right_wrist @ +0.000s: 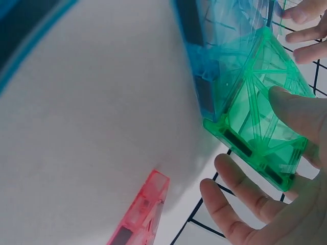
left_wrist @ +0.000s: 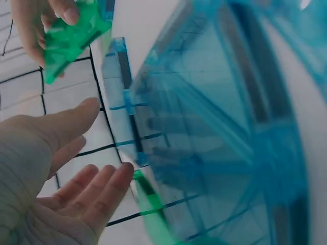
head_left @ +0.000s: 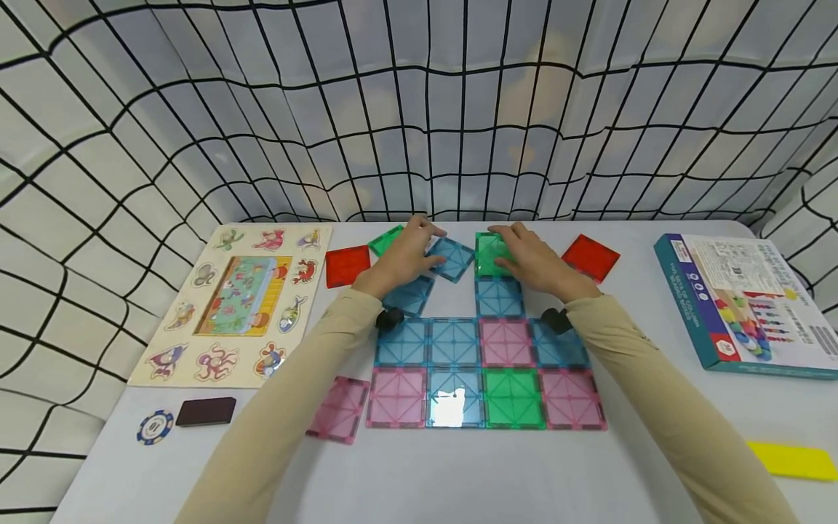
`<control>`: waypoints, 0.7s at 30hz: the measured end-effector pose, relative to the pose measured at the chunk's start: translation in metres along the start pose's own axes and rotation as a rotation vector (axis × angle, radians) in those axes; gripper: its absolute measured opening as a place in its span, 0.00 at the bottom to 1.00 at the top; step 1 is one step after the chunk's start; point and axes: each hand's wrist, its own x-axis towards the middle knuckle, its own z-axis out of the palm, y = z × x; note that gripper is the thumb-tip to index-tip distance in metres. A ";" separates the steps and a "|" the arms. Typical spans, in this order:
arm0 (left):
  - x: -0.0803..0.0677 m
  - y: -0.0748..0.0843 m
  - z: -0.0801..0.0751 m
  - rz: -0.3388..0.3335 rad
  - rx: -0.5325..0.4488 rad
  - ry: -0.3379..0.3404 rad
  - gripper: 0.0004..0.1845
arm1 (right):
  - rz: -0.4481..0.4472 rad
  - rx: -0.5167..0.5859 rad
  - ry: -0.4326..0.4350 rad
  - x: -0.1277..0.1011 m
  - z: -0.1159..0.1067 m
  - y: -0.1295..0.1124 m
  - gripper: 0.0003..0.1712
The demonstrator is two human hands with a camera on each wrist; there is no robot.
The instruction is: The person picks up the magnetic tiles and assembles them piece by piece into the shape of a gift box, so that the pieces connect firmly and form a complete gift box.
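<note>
My right hand (head_left: 538,263) pinches a green square magnetic tile (head_left: 487,256) between thumb and fingers. That tile meets the far edge of a blue tile (head_left: 500,297), which extends from a flat block of joined tiles in blue, pink and green. The same green tile (right_wrist: 260,112) shows up close in the right wrist view. My left hand (head_left: 404,251) is over the table's far side with fingers extended and nothing held. Close to its fingertips lies a tilted blue tile (head_left: 453,259). Another blue tile (head_left: 409,295) is partly hidden by the left wrist, and a green tile (head_left: 384,239) lies behind that hand.
Red tiles lie on either side, one at left (head_left: 348,266) and one at right (head_left: 591,256). A loose pink tile (head_left: 339,410) sits beside the block. At left is an animal puzzle board (head_left: 190,291); a boxed set (head_left: 759,306) is at right. Black netting (head_left: 462,109) surrounds the table.
</note>
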 end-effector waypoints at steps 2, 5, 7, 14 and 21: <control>-0.008 0.001 -0.004 0.018 0.048 -0.026 0.27 | 0.006 0.002 -0.005 0.000 -0.001 -0.002 0.34; -0.029 0.001 -0.013 0.033 0.139 -0.077 0.29 | 0.019 -0.013 -0.012 0.001 -0.002 -0.005 0.35; -0.047 0.000 -0.019 0.029 0.198 -0.123 0.32 | 0.029 -0.030 -0.016 0.001 -0.004 -0.005 0.35; -0.102 -0.015 -0.026 -0.011 0.318 -0.283 0.40 | 0.131 -0.029 -0.095 0.001 -0.009 0.001 0.36; -0.126 -0.024 -0.024 -0.018 0.348 -0.282 0.34 | 0.193 -0.080 -0.129 0.002 -0.001 -0.009 0.37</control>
